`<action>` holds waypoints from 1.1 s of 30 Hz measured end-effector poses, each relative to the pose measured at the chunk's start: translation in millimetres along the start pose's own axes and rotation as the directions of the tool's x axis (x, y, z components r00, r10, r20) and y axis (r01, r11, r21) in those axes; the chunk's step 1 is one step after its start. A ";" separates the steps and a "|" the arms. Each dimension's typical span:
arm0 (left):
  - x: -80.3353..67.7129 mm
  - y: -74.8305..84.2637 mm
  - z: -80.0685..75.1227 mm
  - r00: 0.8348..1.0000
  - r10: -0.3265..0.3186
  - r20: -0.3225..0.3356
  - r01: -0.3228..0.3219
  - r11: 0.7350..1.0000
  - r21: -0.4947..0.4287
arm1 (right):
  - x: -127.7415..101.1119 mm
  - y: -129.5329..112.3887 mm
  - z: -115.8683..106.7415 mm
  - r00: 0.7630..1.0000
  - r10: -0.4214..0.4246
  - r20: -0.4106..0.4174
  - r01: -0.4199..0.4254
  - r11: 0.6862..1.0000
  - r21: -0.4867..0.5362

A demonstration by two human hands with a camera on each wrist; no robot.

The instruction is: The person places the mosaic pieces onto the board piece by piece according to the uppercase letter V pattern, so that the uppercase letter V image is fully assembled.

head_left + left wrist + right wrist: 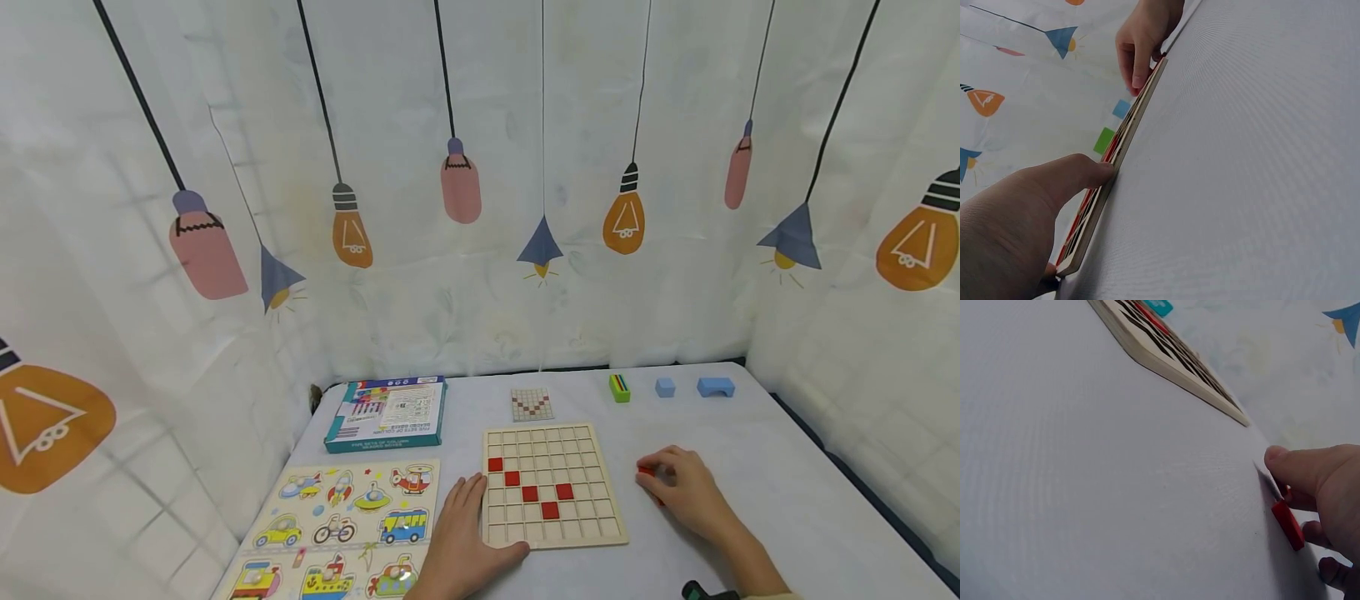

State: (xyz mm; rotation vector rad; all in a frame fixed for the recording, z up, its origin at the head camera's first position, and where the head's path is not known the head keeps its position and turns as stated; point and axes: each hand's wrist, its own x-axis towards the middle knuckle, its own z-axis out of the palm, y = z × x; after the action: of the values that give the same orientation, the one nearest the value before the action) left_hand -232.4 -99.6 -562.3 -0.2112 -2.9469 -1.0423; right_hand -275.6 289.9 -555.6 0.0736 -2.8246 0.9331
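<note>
My left hand (459, 542) lies flat on the desk (780, 467) with its fingers (1079, 175) straight and relaxed, the thumb side pressed against the left edge of the wooden grid board (552, 485), near its front corner. The board lies flat in front of me and already carries five red tiles (530, 487) in its squares, stepping down from the left and up again in a V. My right hand (686, 487) rests on the desk just to the right of the board, apart from it, its fingers (1300, 472) curled over a small pile of red tiles (1287, 525); the thumb and forefinger pinch one of them, which lies against the desk. Behind the board lies a small pattern card (532, 404) showing a red V on a grid. Further back stand a green block (619, 387) with coloured stripes, a small blue cube (664, 387) and a blue arch block (715, 387) in a row. To the left of the board lie a teal game box (386, 413) and, nearer to me, a vehicle puzzle board (348, 504), just beside my left hand.
</note>
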 end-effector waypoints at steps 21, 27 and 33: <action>0.9 -1.4 1.2 1.000 -0.006 0.000 0.006 1.000 0.005 | 11.2 -26.4 15.2 0.994 -0.092 0.066 0.087 0.993 0.075; 0.9 -1.0 1.6 1.000 -0.011 0.007 0.011 1.000 0.011 | 11.9 -34.7 18.2 0.992 -0.100 0.083 0.092 0.991 0.095; 1.3 -0.8 1.7 1.000 -0.013 -0.004 0.013 1.000 0.010 | 14.3 -45.9 23.1 0.989 -0.119 0.086 0.110 0.988 0.106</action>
State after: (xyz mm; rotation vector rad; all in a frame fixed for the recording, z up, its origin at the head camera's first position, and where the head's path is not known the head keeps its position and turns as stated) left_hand -233.7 -98.9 -564.0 -0.1895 -2.9531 -1.0283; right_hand -288.4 239.3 -544.4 0.2962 -2.8189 1.0721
